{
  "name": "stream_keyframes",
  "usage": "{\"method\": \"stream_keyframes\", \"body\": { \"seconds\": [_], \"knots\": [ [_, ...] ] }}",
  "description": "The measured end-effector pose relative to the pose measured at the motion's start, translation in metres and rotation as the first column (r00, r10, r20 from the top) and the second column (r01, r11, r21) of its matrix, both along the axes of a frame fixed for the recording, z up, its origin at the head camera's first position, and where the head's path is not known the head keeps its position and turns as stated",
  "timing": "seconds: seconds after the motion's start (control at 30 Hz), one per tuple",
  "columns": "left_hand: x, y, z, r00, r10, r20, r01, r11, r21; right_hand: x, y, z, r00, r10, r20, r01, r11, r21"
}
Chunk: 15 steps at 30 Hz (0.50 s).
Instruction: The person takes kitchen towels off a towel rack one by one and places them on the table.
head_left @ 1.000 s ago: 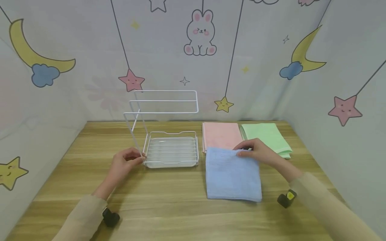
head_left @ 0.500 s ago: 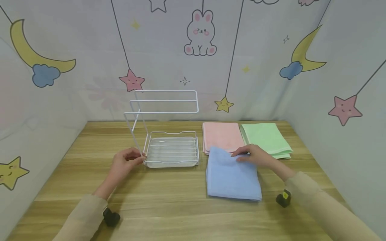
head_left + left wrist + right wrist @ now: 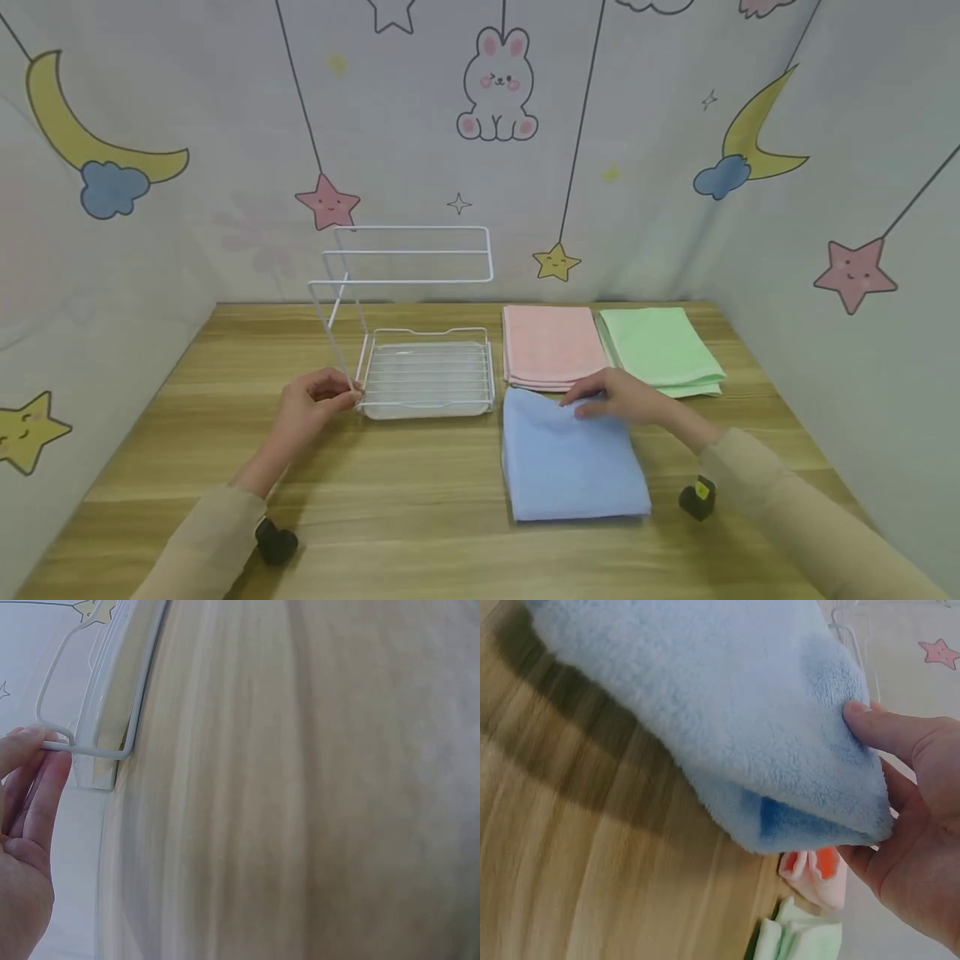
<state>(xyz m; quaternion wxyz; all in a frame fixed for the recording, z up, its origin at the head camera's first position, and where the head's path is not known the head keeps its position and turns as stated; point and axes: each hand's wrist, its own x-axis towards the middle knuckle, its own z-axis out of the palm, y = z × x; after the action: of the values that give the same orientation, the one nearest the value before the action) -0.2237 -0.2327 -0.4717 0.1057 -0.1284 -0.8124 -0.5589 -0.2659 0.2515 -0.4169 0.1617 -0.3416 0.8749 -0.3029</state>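
A white wire rack with a tray base stands on the table. My left hand pinches the rack's front left wire between thumb and fingers; the left wrist view shows the same pinch on the wire. A folded light blue towel is right of the rack, and my right hand grips its far edge. In the right wrist view the thumb lies on top of the fluffy towel, with fingers beneath its folded layers.
Behind the blue towel lie a folded pink towel and a folded green towel. The rack's shallow base tray sits low on the wooden table. Printed white cloth walls enclose the table at the back and sides.
My right hand has drawn the blue towel toward me and slightly left, uncovering more of the pink towel. The left hand and the rack have stayed in place.
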Motion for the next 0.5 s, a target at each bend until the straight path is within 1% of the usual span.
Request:
{"method": "stream_keyframes", "body": {
  "seconds": [0.1, 0.17, 0.27, 0.37, 0.5],
  "knots": [
    [0.0, 0.0, 0.0, 1.0, 0.003, -0.007, -0.003, 1.0, 0.001, 0.0, 0.006, 0.001, 0.996, -0.054, -0.074, 0.056, 0.998, 0.027],
    [0.0, 0.0, 0.0, 1.0, 0.006, -0.013, -0.006, 1.0, -0.002, 0.0, 0.012, 0.0, 0.99, -0.084, -0.11, 0.089, 0.995, 0.034],
    [0.0, 0.0, 0.0, 1.0, 0.011, -0.016, -0.011, 1.0, -0.008, 0.001, 0.021, 0.0, 0.984, -0.115, -0.133, 0.121, 0.992, 0.042],
    [0.0, 0.0, -0.001, 1.0, 0.012, -0.005, -0.012, 1.0, 0.001, 0.002, 0.027, -0.001, 0.979, -0.14, -0.145, 0.147, 0.988, 0.042],
    [0.0, 0.0, -0.001, 1.0, 0.008, 0.016, -0.008, 1.0, 0.019, 0.002, 0.031, -0.004, 0.973, -0.16, -0.163, 0.163, 0.987, 0.003]
  ]
}}
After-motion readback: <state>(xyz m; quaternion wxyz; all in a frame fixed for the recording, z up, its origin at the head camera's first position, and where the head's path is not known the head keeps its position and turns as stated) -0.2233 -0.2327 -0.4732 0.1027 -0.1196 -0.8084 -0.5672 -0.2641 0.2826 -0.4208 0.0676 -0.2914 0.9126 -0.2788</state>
